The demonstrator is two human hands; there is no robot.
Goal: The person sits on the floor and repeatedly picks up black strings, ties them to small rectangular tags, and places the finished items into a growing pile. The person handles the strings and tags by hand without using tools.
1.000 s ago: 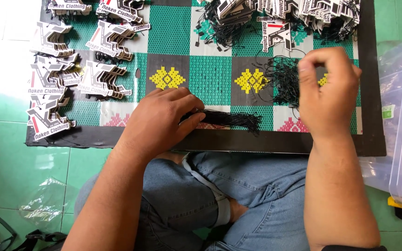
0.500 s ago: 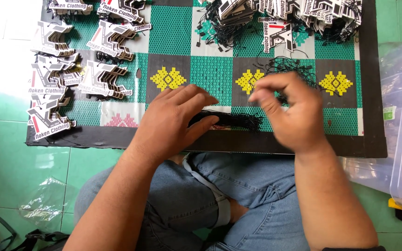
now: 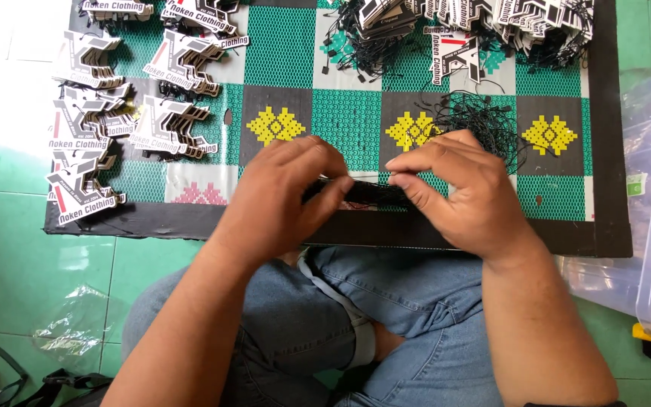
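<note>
Both hands meet over the near edge of a green, grey and black patterned mat (image 3: 340, 120) laid on the tiled floor. The left hand (image 3: 284, 192) and right hand (image 3: 457, 192) each pinch an end of a bundle of black strings (image 3: 371, 194), fingers curled shut on it, lying just above the mat's black border. A loose tangle of black strings (image 3: 476, 117) sits just behind the right hand. Stacks of cardboard hang tags (image 3: 114, 113) lie at the mat's left
</note>
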